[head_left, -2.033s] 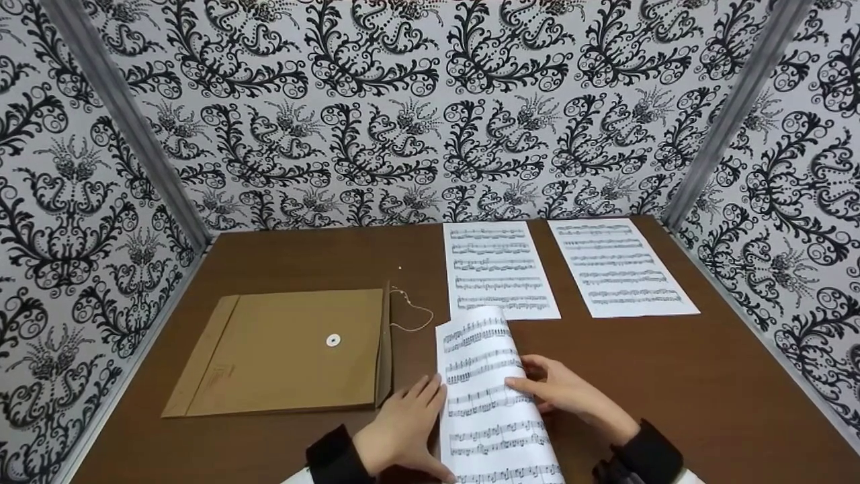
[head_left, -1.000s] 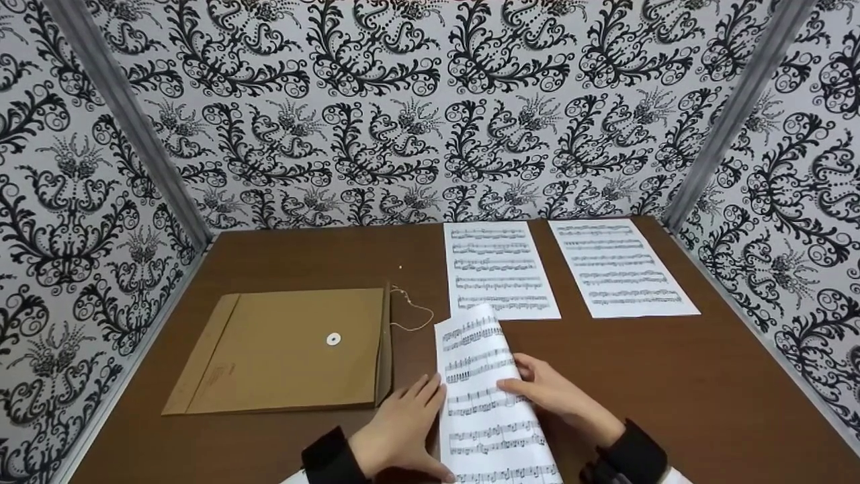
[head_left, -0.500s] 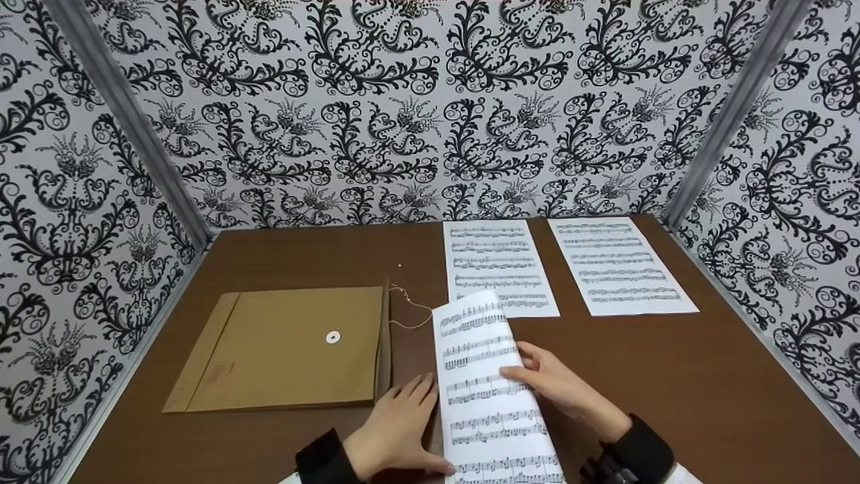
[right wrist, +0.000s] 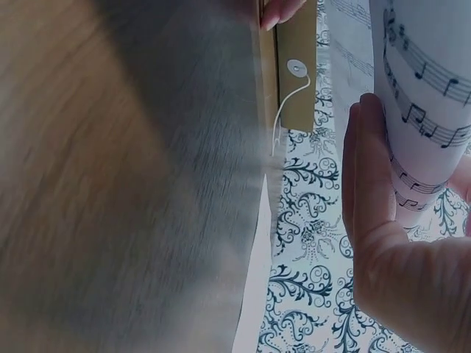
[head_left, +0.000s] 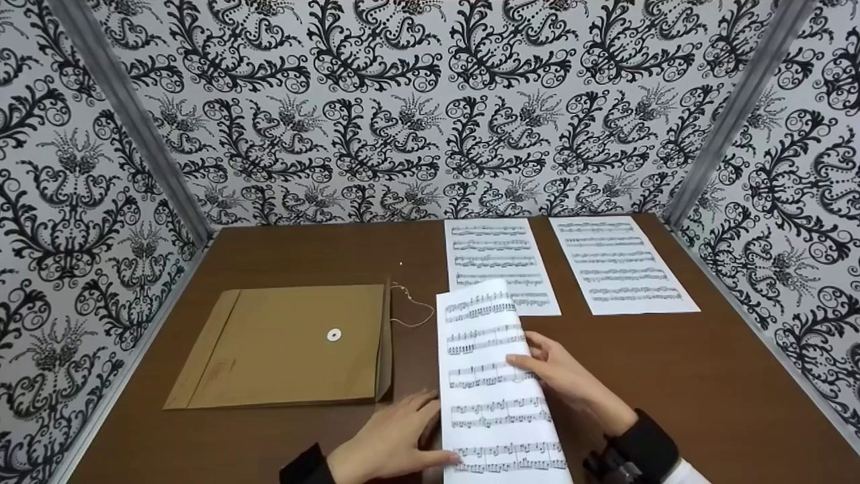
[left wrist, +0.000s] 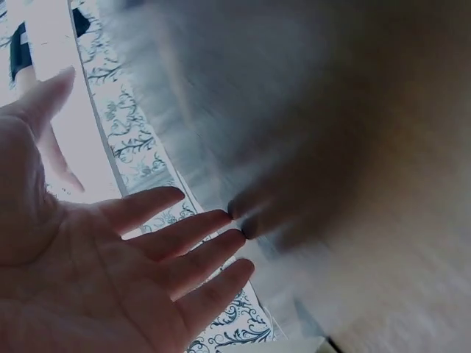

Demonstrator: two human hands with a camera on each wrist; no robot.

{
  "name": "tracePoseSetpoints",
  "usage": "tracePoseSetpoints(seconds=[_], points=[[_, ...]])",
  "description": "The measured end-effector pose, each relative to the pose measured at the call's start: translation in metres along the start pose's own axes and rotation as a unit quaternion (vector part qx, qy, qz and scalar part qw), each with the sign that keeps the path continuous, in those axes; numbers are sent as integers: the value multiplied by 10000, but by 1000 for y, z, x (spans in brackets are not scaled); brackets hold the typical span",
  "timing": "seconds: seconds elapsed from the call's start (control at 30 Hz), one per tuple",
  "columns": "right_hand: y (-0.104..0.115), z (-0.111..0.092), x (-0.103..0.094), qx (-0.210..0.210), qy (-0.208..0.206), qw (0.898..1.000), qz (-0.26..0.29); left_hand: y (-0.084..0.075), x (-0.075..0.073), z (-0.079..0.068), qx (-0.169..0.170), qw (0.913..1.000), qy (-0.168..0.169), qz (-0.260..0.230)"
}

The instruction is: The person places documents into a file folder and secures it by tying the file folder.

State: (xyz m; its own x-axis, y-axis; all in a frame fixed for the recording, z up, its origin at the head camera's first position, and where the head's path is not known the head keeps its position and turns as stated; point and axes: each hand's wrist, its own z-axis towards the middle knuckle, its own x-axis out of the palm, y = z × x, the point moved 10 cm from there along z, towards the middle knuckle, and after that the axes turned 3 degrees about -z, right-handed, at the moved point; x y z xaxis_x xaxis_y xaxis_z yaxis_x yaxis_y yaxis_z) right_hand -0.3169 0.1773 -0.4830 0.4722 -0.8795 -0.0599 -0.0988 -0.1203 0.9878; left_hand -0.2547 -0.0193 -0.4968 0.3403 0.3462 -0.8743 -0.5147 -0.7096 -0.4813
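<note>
In the head view a folded sheet of music stands in front of the person, its right side curving over. The right hand grips it by that side, thumb on the printed face and fingers behind; the right wrist view shows the paper bent in a curve above the palm. The left hand is at the sheet's lower left edge, thumb over the printed face. Its fingers are nearly straight and spread in the left wrist view, close to the tabletop. A brown envelope lies left of the hands.
Two more sheets lie flat at the back right: one music page partly covered by the held sheet, another page farther right. A thin string trails from the envelope across the brown table. Patterned walls enclose the back and sides.
The held sheet has risen and moved away from the person, overlapping more of the page behind. The right hand has gone up with it. The left hand has shifted slightly left, its fingers lifting.
</note>
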Motion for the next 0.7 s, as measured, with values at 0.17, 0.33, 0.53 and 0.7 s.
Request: tracePoseSetpoints(seconds=[0.17, 0.33, 0.53, 0.7], points=[[-3, 3, -2, 47, -154, 9999, -33, -5, -9, 1, 212, 9935, -309, -1075], [-7, 7, -5, 129, -351, 9993, -51, -7, -10, 4, 300, 9584, -258, -2826], [-11, 11, -7, 219, -406, 9989, 45, -8, -10, 7, 332, 9254, -216, -3768], [-12, 12, -8, 250, -441, 9987, 78, -3, -11, 9, 237, 9130, -180, -4069]])
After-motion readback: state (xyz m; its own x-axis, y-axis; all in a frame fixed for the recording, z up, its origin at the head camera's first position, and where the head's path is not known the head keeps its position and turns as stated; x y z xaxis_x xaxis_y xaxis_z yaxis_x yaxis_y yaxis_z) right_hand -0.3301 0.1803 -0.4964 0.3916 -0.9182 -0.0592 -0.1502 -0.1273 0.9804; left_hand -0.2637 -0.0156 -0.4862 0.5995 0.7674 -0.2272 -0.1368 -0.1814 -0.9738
